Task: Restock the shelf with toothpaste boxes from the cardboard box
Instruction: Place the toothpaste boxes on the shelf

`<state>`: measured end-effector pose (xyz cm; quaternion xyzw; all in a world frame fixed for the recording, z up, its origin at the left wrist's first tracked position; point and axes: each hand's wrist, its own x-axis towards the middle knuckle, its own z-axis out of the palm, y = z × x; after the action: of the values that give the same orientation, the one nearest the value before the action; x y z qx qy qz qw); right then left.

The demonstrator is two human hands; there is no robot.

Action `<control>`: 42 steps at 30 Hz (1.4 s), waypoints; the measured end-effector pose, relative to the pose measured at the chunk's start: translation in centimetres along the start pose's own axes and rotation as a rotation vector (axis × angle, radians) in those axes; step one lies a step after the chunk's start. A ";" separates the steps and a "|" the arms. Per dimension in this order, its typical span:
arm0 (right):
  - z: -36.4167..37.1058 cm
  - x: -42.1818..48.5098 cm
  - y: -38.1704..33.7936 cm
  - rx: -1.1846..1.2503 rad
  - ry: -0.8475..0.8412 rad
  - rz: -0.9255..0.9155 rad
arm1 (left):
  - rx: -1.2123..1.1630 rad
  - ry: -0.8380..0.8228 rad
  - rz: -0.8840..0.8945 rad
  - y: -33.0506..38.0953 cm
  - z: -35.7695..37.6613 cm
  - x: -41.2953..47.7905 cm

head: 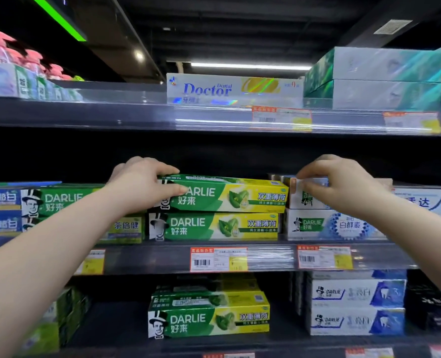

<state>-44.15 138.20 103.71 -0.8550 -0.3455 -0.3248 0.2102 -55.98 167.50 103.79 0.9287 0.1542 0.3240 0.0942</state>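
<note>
Green Darlie box (227, 195) atop stack (214, 227) in L hand (142, 184) grip; adjacent white box (299, 200) in R hand (343, 184) pinch.

Bare left hand (139, 188) and right hand (343, 186) — forearms bare too

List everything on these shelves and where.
Green-yellow Darlie boxes: two, stacked, middle shelf centre.
Lower Darlie stack: count unclear, green-yellow, bottom shelf centre.
White-blue Darlie boxes: two, stacked, middle shelf right.
Blue-green boxes: several, middle shelf left.
Doctor box: one, white, top shelf centre.
Teal boxes: two, stacked, top shelf right.
Pink-capped bottles: several, top shelf left.
Price tags: several, orange-white, shelf edges.
Left hand: fingers grip the top green-yellow box.
Right hand: fingers pinch the top white-blue box.
</note>
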 end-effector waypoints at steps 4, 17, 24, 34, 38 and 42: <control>1.4 0.5 -0.7 -0.038 -0.040 -0.083 | 0.248 0.080 0.112 -0.8 0.9 0.3; 4.3 1.4 -1.2 -0.305 -0.135 -0.208 | 0.274 0.168 0.256 -4.1 2.2 -1.3; 4.1 1.9 -0.3 -0.262 -0.165 -0.201 | 0.178 0.184 0.273 -4.3 2.4 -0.9; 3.9 2.1 -0.3 -0.254 -0.159 -0.222 | 0.147 0.191 0.272 -4.2 2.7 -1.0; 4.0 1.9 -0.6 -0.250 -0.145 -0.219 | 0.145 0.182 0.265 -4.4 2.6 -1.0; 4.1 1.8 -0.7 -0.245 -0.144 -0.214 | 0.146 0.201 0.281 -4.4 2.7 -1.0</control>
<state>-42.00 141.89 102.18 -0.8535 -0.4066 -0.3230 0.0431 -55.99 171.05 99.96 0.9085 0.0548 0.4128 -0.0353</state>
